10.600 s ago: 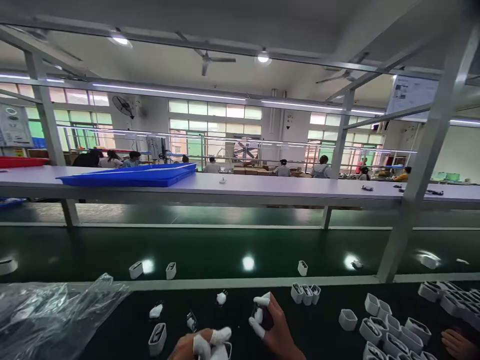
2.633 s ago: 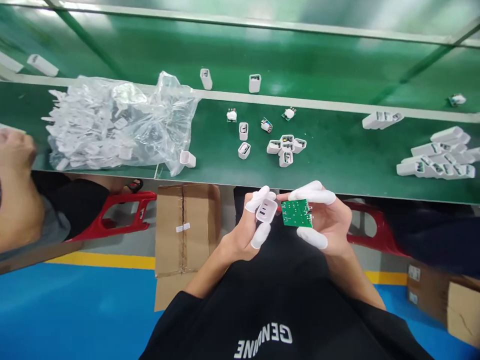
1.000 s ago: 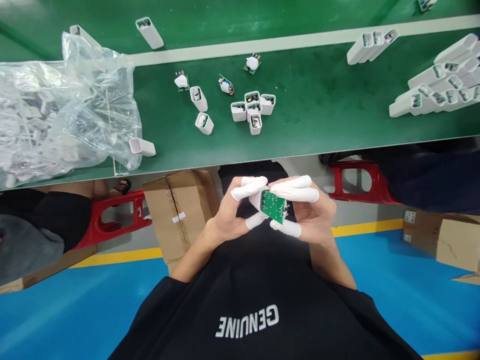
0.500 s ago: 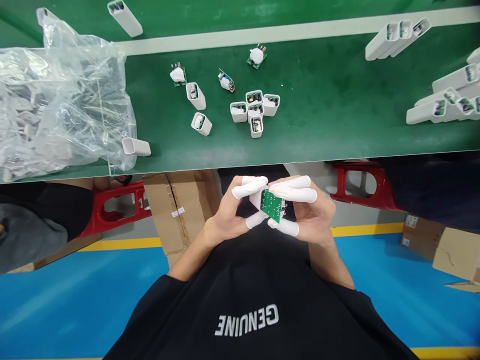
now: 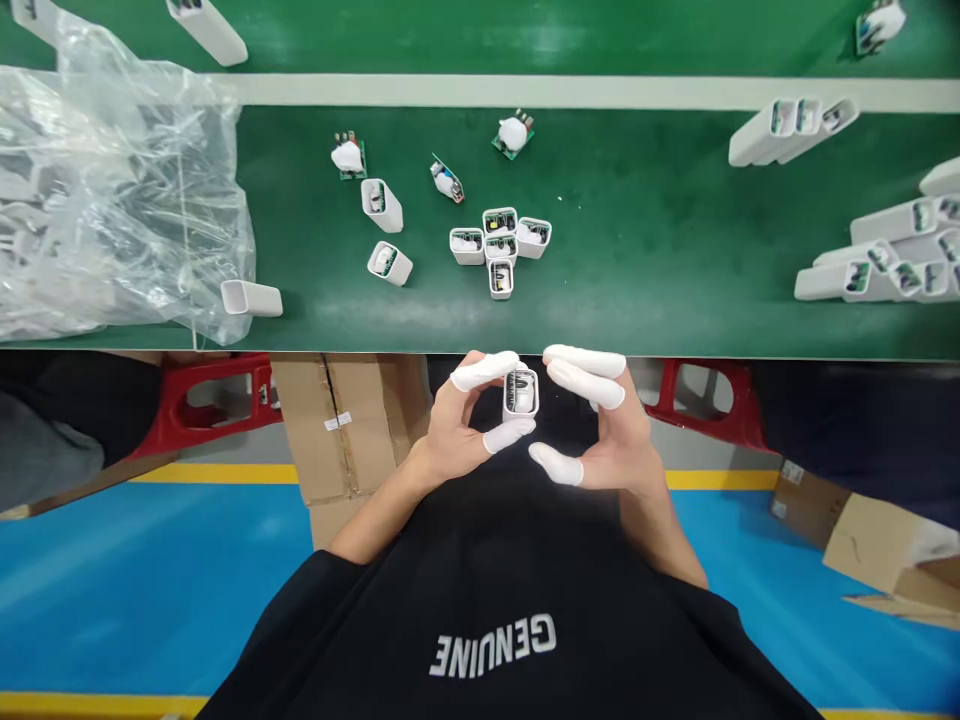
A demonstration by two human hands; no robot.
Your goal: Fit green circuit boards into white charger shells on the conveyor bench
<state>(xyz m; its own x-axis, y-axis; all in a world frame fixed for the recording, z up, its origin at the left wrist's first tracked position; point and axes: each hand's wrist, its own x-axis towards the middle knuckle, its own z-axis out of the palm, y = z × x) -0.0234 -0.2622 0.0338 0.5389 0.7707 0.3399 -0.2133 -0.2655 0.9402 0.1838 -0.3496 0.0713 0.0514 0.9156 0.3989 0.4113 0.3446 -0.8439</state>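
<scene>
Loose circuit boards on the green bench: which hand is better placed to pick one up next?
Probably the right hand: it is spread open and holds nothing, so it seems free for a loose circuit board. The left hand is gripping a white casing with electronics inside.

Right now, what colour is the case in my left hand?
The case is white, best seen in the head view.

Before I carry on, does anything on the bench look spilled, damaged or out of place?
No clear damage shows. Two small oddities: tiny white specks, possibly debris, lie loose on the green bench, and one white housing by the plastic bag looks empty, unlike the filled housing in the left hand.
</scene>
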